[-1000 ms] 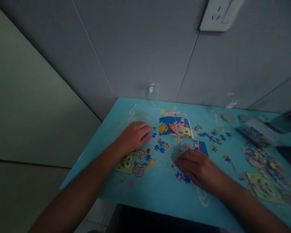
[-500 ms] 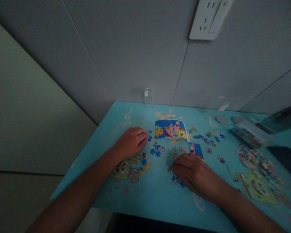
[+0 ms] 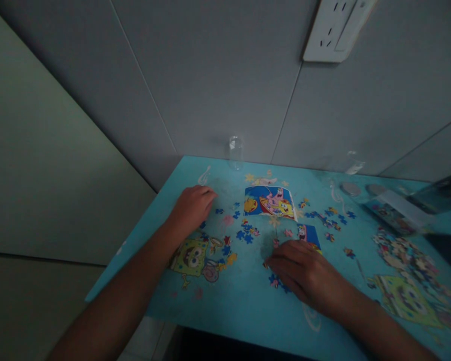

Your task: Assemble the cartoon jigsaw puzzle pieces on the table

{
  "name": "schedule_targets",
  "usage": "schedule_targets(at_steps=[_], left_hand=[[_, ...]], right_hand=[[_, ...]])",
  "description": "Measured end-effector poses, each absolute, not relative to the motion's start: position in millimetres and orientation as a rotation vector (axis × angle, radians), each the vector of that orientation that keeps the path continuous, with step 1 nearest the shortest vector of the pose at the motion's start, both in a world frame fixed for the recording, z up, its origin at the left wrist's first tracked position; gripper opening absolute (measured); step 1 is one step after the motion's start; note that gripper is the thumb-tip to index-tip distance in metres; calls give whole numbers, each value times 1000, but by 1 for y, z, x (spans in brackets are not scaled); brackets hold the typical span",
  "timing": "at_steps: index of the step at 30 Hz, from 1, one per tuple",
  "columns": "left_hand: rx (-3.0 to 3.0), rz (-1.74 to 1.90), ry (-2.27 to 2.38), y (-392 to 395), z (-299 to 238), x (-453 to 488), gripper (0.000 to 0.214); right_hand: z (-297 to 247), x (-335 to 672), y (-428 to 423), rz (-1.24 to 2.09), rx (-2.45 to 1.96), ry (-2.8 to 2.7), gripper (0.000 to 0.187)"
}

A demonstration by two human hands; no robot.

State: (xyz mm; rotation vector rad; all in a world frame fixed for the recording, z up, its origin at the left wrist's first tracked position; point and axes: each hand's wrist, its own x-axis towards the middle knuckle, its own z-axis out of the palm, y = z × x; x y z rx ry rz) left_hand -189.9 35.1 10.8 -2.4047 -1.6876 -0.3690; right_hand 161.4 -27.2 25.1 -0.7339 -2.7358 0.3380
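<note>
My left hand (image 3: 192, 209) is over the left part of the blue table, its fingers curled together; whatever they may hold is hidden. Loose blue puzzle pieces (image 3: 220, 210) lie just right of it. My right hand (image 3: 304, 268) rests nearer the front, fingers bent and closed, with a small puzzle piece (image 3: 266, 263) at the fingertips. More blue and pink pieces (image 3: 275, 281) lie partly under this hand. Behind it is a partly joined puzzle section (image 3: 308, 234), its lower part covered by the hand. A picture sheet (image 3: 269, 201) with cartoon figures lies farther back, between the hands.
A clear cup (image 3: 236, 153) stands by the wall. Several loose pieces (image 3: 326, 219) lie right of the sheet, and a larger heap (image 3: 406, 255) lies farther right. Round lids (image 3: 351, 189), a box (image 3: 394, 213) and a dark flat object (image 3: 449, 253) are on the right side.
My left hand has moved back and left, uncovering blue pieces and more of the cartoon printed on the table. My right hand stays almost in place. The view has shifted slightly.
</note>
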Motion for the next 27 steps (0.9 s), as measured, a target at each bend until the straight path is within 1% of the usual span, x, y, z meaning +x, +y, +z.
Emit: schedule_targets(at_steps=[3,6,10,12,18,27], left_hand=[[-2326,-312,-1757,36,12,-195,25],[-2265,-270,-1812,37,13,-199,28],[-2256,-234,-1834,38,11,-196,26],[-2275,-221,-1828,38,9,-191,24],[-2329,-217,-1803,34,9,-181,21],[-2457,-288,-1726,29,11,-170,20]], right_hand=[[19,166,-20,220,-837,-2603,24],[14,172,-10,105,-916,-2502,30],[10,173,4,81,-891,-2513,41],[9,169,11,68,-898,-2537,43],[5,153,42,-26,-1076,-2675,42],[1,140,98,-31,-1131,-2751,46]])
